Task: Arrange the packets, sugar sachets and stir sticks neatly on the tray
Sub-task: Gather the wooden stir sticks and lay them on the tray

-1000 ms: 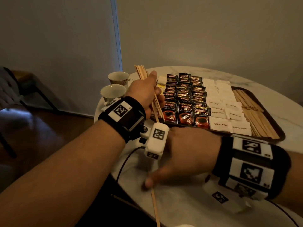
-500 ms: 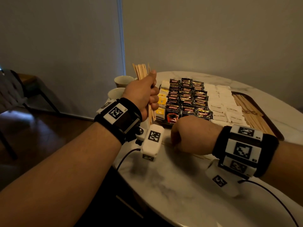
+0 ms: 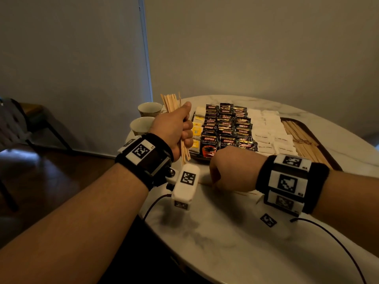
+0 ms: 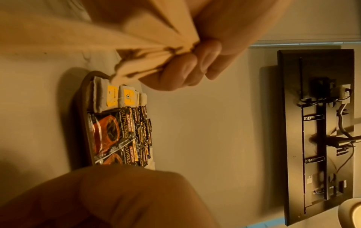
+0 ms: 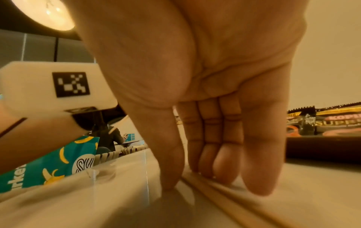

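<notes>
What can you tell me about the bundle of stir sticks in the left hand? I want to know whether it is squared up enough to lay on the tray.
The bundle of stir sticks is a handful of thin, flat, pale wooden strips. The left hand grips it in a fist around the middle, holding it roughly upright, tilted slightly, above the table edge just left of the tray. The ends are uneven: the tops fan out above the thumb, and the left wrist view shows the lower ends splaying apart too. It is not squared up. Only the hand touches it.
</notes>
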Tool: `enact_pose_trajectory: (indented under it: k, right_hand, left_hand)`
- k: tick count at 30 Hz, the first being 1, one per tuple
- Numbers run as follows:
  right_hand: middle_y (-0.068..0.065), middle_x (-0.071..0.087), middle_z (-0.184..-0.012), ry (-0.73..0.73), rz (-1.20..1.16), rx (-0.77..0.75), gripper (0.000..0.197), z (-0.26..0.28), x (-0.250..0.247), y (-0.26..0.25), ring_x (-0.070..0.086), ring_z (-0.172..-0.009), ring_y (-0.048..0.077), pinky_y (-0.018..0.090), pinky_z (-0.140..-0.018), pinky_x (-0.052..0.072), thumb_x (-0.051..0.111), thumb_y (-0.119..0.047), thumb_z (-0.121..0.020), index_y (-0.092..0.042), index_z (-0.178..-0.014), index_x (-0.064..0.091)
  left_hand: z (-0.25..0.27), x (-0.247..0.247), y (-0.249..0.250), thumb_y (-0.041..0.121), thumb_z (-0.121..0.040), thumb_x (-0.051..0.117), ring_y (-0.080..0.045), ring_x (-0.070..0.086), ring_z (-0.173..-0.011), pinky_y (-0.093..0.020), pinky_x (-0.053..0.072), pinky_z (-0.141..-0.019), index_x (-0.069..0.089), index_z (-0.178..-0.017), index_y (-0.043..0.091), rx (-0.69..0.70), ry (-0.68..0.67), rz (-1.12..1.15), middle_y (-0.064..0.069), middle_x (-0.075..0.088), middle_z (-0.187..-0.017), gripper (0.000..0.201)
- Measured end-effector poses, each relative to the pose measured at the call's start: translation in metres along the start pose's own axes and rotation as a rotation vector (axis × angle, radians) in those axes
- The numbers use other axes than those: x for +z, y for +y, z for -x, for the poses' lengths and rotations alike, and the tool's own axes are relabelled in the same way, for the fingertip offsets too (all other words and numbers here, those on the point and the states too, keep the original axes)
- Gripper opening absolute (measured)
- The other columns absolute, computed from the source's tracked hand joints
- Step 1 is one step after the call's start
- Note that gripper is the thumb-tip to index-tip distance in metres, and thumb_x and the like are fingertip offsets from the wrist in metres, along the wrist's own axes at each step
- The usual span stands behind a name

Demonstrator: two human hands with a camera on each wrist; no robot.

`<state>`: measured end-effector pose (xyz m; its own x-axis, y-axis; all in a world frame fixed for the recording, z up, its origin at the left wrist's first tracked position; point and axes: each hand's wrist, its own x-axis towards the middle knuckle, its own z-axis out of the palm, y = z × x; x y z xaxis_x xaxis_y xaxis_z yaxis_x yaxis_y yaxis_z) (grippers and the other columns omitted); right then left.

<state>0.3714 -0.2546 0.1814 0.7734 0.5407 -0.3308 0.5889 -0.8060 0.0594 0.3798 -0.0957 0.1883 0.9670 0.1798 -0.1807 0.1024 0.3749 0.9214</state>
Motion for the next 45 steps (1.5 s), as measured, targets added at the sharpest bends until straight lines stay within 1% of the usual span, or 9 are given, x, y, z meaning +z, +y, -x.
enact_pose_trajectory:
  k: [14,20,25,28,30,35,39,42,45]
  right_hand:
    - [-0.002,0.059,-0.087,-0.043,0.010,0.023,0.039,-0.015,-0.007,-0.002,0.061,-0.088,0.017,0.025,-0.079,0.054,0.069,-0.040,-0.094,-0.011,-0.119,0.066]
    - [0.002,0.077,-0.079,0.164,-0.701,0.158,0.014,-0.019,-0.033,0.031,0.074,-0.067,0.012,0.025,-0.063,0.061,0.071,-0.028,-0.094,-0.015,-0.095,0.075]
    - [0.009,0.078,-0.085,0.384,-1.215,0.031,0.010,-0.017,-0.046,0.024,0.075,-0.071,0.017,0.031,-0.065,0.063,0.070,-0.016,-0.095,-0.009,-0.100,0.074]
    - [0.011,0.078,-0.083,0.406,-1.225,-0.008,0.008,-0.025,-0.046,0.014,0.076,-0.073,0.021,0.029,-0.066,0.062,0.070,-0.011,-0.094,-0.008,-0.098,0.075]
    - [0.011,0.078,-0.082,0.418,-1.241,-0.012,0.008,-0.028,-0.044,0.012,0.077,-0.077,0.022,0.032,-0.071,0.064,0.070,-0.009,-0.093,-0.005,-0.097,0.075]
    - [0.007,0.078,-0.081,0.325,-1.090,0.022,0.010,-0.023,-0.039,0.019,0.077,-0.077,0.021,0.036,-0.075,0.065,0.076,-0.018,-0.090,-0.009,-0.095,0.075]
    - [0.003,0.078,-0.091,-0.157,-0.648,-0.163,0.008,-0.002,-0.034,0.022,0.075,-0.084,0.018,0.027,-0.075,0.062,0.075,-0.018,-0.089,-0.022,-0.096,0.078]
    - [-0.007,0.076,-0.103,-0.328,-0.401,-0.415,0.027,0.006,-0.020,0.009,0.070,-0.092,0.008,0.021,-0.084,0.057,0.077,-0.026,-0.089,-0.036,-0.113,0.075]
    - [-0.010,0.073,-0.102,-0.331,-0.253,-0.529,0.034,0.006,-0.005,-0.007,0.065,-0.088,0.004,0.014,-0.077,0.051,0.077,-0.032,-0.089,-0.039,-0.122,0.071]
  left_hand:
    - [-0.001,-0.003,0.000,0.043,-0.103,0.058,-0.008,0.032,-0.042,-0.022,0.030,-0.039,0.050,-0.073,0.022,-0.044,0.027,0.043,0.007,0.038,-0.055,0.037]
    - [-0.010,-0.007,-0.008,0.052,-0.091,0.072,-0.009,0.032,-0.043,-0.023,0.031,-0.040,0.049,-0.074,0.023,-0.058,0.115,0.069,0.007,0.038,-0.055,0.041]
    - [-0.014,0.002,-0.020,0.062,-0.077,0.081,-0.010,0.040,-0.046,-0.025,0.035,-0.043,0.059,-0.076,0.021,-0.028,0.040,-0.001,0.006,0.045,-0.056,0.046]
    - [-0.014,0.013,-0.025,0.058,-0.080,0.079,-0.022,0.075,-0.075,-0.040,0.064,-0.070,0.076,-0.101,0.014,0.013,-0.004,-0.018,-0.007,0.077,-0.084,0.048]
    - [-0.015,0.016,-0.026,0.051,-0.091,0.072,-0.029,0.078,-0.087,-0.051,0.063,-0.086,0.075,-0.108,0.012,0.026,0.021,-0.034,-0.013,0.079,-0.094,0.042]
    - [-0.030,0.004,-0.023,0.056,-0.096,0.061,-0.026,0.066,-0.068,-0.042,0.056,-0.078,0.064,-0.081,0.015,0.049,0.190,-0.205,-0.005,0.069,-0.072,0.043]
    - [-0.039,-0.007,-0.014,0.056,-0.097,0.058,-0.023,0.052,-0.054,-0.043,0.048,-0.071,0.062,-0.043,0.021,0.094,0.211,-0.190,-0.003,0.058,-0.058,0.064]
    - [-0.041,-0.006,-0.008,0.054,-0.100,0.056,-0.020,0.052,-0.054,-0.039,0.049,-0.065,0.061,-0.050,0.021,0.108,0.206,-0.159,0.000,0.053,-0.054,0.059]
    - [-0.039,-0.005,-0.002,0.048,-0.103,0.055,-0.018,0.055,-0.057,-0.029,0.048,-0.052,0.054,-0.076,0.018,0.067,0.202,-0.059,0.004,0.047,-0.051,0.041]
